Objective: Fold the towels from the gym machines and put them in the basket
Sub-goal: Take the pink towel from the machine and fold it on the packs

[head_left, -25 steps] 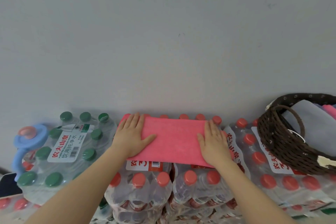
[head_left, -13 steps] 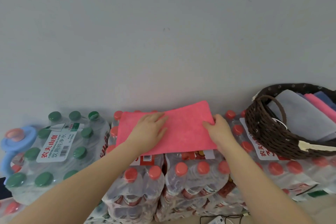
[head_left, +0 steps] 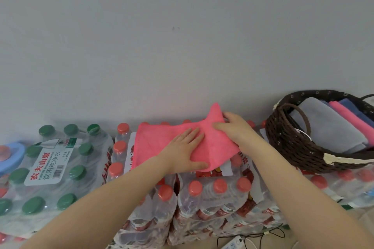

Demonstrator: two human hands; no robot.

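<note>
Pink towel [head_left: 162, 143]: partly folded, lying on top of the shrink-wrapped packs of red-capped bottles [head_left: 202, 198], which serve as the folding surface; its right end is raised off the packs.
Right hand [head_left: 235, 127]: fingers and thumb pinch the raised right end, apparently to bring it over for the next fold.
Left hand [head_left: 182, 152]: flat, fingers straight, pressing the towel's middle, likely to pin the cloth and set the fold line.
Woven basket [head_left: 293, 145]: dark brown, just right of the towel on the same packs, within easy reach for stowing; already holds folded towels in grey [head_left: 323, 127], pink and blue.
Pack of green-capped bottles [head_left: 50, 168]: left of the towel.
Grey wall [head_left: 182, 36]: behind everything.
</note>
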